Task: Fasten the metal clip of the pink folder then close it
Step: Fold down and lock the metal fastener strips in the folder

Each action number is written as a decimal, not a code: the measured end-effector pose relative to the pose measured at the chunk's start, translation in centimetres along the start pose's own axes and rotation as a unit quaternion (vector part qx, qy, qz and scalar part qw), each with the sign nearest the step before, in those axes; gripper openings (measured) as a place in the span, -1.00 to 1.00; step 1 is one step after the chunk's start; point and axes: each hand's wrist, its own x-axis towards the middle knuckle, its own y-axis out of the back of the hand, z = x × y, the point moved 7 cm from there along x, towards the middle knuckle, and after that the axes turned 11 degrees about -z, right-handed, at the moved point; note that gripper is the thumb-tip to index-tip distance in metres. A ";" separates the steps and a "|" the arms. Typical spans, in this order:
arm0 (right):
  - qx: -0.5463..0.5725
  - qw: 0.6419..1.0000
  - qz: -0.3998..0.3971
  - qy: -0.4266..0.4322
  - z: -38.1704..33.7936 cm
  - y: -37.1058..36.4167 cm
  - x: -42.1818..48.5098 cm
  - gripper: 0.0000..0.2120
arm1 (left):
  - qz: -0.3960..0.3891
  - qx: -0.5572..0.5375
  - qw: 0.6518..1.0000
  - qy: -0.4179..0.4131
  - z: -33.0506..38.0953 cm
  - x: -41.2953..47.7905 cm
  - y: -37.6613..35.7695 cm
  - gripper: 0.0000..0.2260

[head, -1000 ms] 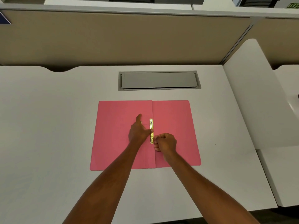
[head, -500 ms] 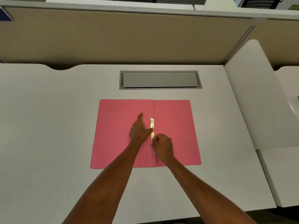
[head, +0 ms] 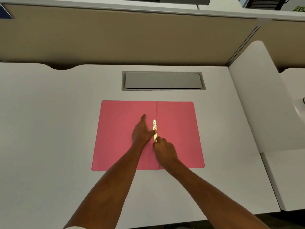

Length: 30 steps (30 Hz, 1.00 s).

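Note:
The pink folder (head: 178, 129) lies open and flat on the white desk, spine running front to back. A shiny gold metal clip (head: 154, 126) runs along the spine near the middle. My left hand (head: 142, 131) rests on the left flap with the forefinger stretched forward and the thumb pressing on the clip's middle. My right hand (head: 165, 151) is curled, its fingertips pinching the near end of the clip. The clip's near end is hidden under the fingers.
A grey cable hatch (head: 163, 80) is set into the desk (head: 49, 129) behind the folder. A beige partition (head: 115, 38) stands at the back. A second white desk (head: 257, 104) adjoins on the right.
My right hand has slid forward along the spine and closed in on the clip's near end. My left hand has stayed in place on the clip.

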 end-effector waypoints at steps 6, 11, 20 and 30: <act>0.104 0.994 -0.003 -0.020 3.0 -0.2 -0.5 -0.72 | -0.003 0.008 1.000 0.004 0.1 0.1 0.0 -0.09; 0.164 0.986 -0.008 -0.035 2.9 -0.7 -0.2 -0.73 | -0.008 0.008 1.000 0.005 -0.1 0.1 0.1 -0.08; 0.236 0.970 -0.004 -0.051 1.3 -2.2 -1.9 -0.77 | -0.008 0.005 1.000 0.003 0.0 0.0 0.1 -0.08; 0.295 0.953 0.039 -0.061 4.4 1.0 0.3 -0.86 | -0.007 0.005 1.000 0.003 -0.3 0.1 -0.1 -0.08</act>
